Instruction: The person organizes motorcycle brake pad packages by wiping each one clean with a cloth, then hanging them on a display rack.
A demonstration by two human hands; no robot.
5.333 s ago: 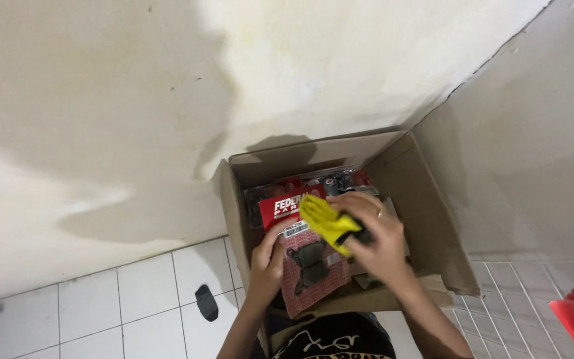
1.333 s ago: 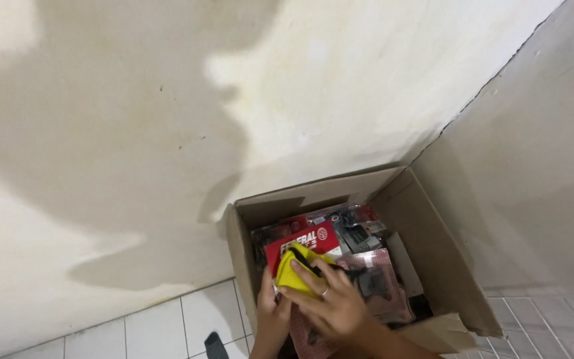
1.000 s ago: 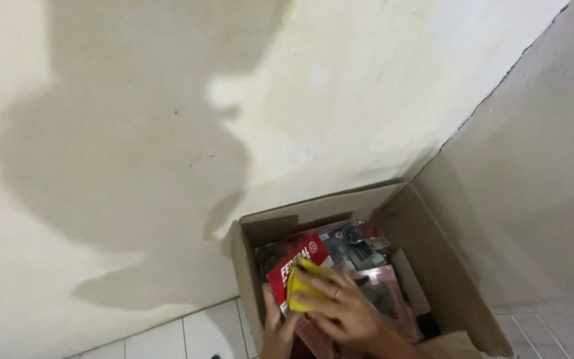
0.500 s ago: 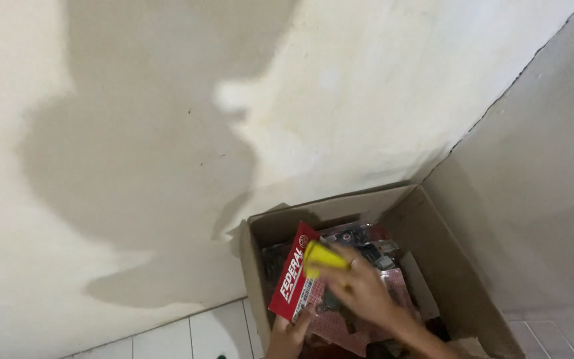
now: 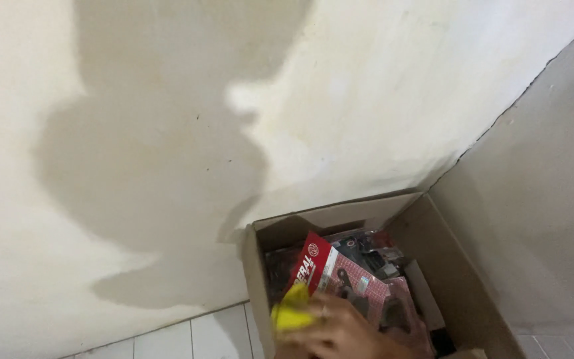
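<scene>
- Since half a second ago the view has tipped up a bit more, so the cardboard box [image 5: 463, 279] sits lower in the shot and the hand has slid down to the bottom edge. The yellow cloth [image 5: 291, 314] has dropped with it, from up by the pack's top to its lower left corner.
- Only one hand [image 5: 340, 332] shows, and it looks like the right one. It's blurry, fingers curled loosely rather than spread, bunching the yellow cloth against the pack.
- The left hand isn't in the shot now.
- The red blister pack [image 5: 330, 276] is inside the box on the left side, standing tilted on top of the other packs [image 5: 380, 256].
- Its long axis runs diagonally, from lower left by the hand to upper right, with the red header end pointing up toward the box's back wall.
- The box sits on the white floor tiles [image 5: 194, 339], pushed into the wall corner [image 5: 473, 143].
</scene>
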